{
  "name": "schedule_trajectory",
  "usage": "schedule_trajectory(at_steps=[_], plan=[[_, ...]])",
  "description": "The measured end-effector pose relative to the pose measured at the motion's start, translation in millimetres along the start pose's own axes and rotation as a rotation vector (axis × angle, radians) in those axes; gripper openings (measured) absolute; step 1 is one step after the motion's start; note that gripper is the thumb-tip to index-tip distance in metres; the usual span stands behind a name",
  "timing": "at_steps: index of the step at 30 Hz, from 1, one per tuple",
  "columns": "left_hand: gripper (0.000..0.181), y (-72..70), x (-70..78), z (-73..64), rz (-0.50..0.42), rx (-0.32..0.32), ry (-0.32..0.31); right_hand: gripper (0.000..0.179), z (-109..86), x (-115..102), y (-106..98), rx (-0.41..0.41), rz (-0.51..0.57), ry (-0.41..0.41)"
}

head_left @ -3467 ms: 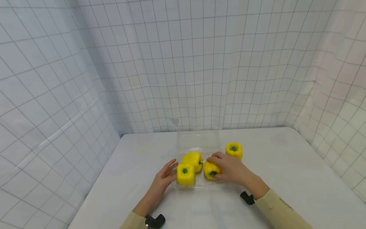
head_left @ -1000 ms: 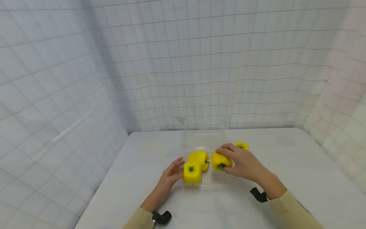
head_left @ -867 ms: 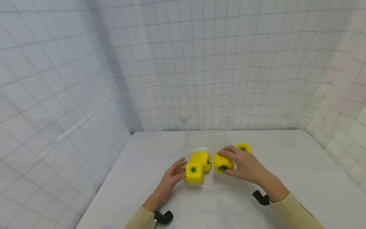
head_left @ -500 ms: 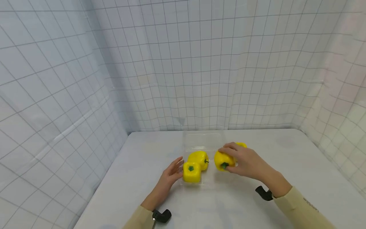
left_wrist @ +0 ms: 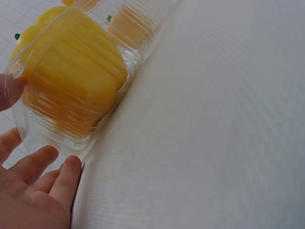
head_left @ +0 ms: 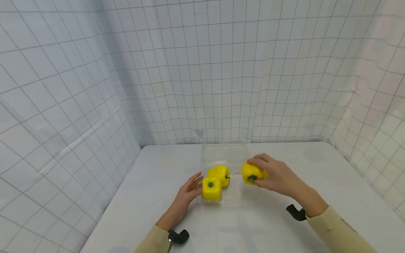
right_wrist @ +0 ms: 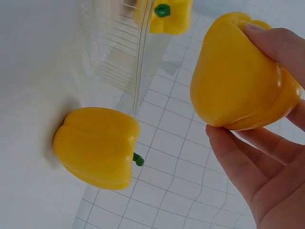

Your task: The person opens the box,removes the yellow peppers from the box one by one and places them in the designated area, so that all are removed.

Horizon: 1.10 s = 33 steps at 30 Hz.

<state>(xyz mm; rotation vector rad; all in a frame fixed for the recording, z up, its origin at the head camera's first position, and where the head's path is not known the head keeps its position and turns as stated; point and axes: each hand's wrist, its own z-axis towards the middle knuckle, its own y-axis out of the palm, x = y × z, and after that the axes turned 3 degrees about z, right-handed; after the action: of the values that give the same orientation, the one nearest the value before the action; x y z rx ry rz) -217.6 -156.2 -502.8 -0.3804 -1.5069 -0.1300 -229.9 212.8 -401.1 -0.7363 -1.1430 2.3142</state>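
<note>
L hand (head_left: 184,197), fingers relaxed, at L side of clear plastic box (head_left: 235,192) w/ upright yellow bell pepper (head_left: 211,192) & tipped yellow pepper (head_left: 217,172) inside. R hand (head_left: 276,176) grips raised yellow pepper (head_left: 250,171) nr box's R side; 4th yellow pepper (right_wrist: 97,148) on white surface (head_left: 167,165). Gridded white cloth (head_left: 202,77) behind.

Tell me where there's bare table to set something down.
The table is bare left of the left hand, right of the right hand, and in front of the clear container. It is crowded in the container's left half, which holds two yellow peppers, and around its right side, with the held pepper and a loose pepper there.
</note>
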Motion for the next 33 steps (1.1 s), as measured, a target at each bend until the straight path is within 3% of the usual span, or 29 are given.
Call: schedule_trajectory(at_steps=[12,33], plan=[[0.068,0.1,-2.1,3.2,-0.007,0.006,0.0,0.062,-8.9,6,-11,0.079,0.036,0.126],[0.069,-0.8,-0.9,-0.5,-0.017,0.011,-0.021,0.06,-32.9,13,-10,0.166,0.133,0.348]])
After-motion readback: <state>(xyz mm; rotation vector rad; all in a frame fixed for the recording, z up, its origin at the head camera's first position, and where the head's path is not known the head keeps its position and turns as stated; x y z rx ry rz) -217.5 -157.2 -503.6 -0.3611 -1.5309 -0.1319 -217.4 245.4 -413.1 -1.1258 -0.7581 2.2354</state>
